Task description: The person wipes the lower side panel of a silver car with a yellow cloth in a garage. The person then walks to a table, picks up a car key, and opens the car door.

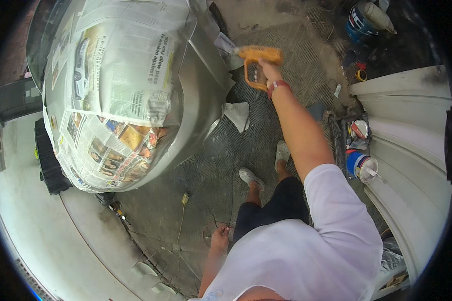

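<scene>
My right arm reaches far forward, and my right hand [270, 71] is closed round the handle of an orange gun-shaped tool [260, 52] with a looped handle. The tool's front end points left at the side of a car body [206, 65], a short distance from its grey panel; whether anything comes out of it cannot be seen. Sheets of newspaper [130, 95] cover much of the car. Low and near my body, my left hand [220, 238] is closed on a thin dark cord [230, 213] that runs up from its fingers.
A pale scrap of sheet [237, 115] lies by the car. A yellow plug end [186, 197] with its cord rests on the floor. To the right stand a blue-and-white paint can [360, 166], an open tin [359, 129] and white ribbed panels [407, 115]. A blue bucket [364, 22] sits far right.
</scene>
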A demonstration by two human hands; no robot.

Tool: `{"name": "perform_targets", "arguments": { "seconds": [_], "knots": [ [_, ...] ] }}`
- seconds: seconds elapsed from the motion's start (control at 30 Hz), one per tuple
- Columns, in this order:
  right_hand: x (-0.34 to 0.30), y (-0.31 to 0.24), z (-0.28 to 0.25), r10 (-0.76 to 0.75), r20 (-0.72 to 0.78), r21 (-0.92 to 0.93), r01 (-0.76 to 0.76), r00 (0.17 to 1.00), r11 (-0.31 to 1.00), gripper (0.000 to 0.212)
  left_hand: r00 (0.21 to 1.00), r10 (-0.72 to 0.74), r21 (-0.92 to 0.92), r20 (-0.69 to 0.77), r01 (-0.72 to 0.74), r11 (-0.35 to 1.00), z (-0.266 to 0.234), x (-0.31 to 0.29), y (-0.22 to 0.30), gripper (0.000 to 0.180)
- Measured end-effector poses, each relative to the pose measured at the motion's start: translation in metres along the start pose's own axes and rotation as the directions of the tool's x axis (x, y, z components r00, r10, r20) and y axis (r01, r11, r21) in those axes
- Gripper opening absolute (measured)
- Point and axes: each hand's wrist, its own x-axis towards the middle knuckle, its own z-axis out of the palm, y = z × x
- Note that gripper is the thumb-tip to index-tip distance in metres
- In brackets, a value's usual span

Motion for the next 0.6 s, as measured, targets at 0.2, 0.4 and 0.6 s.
{"name": "perform_targets", "arguments": {
  "seconds": [0.2, 0.4, 0.6],
  "knots": [
    [-0.022, 0.076, -0.073, 0.228, -0.142, -0.303, -0.262, 0.963, 0.916, 0.045, 0.993, -0.093, 0.007, 0.077, 0.093, 0.996, 0.010, -0.023, 0.031, 0.031],
    [-0.035, 0.100, -0.088, 0.097, -0.126, -0.434, -0.143, 0.987, 0.889, 0.039, 0.970, -0.108, 0.094, 0.216, 0.089, 0.992, 0.009, 0.003, 0.029, 0.043],
    [-0.150, 0.025, -0.056, -0.064, 0.467, -0.173, 0.162, 0.882, 0.971, 0.027, 0.992, 0.118, 0.078, 0.035, -0.121, 0.990, 0.016, 0.015, 0.029, 0.036]
  ]
}}
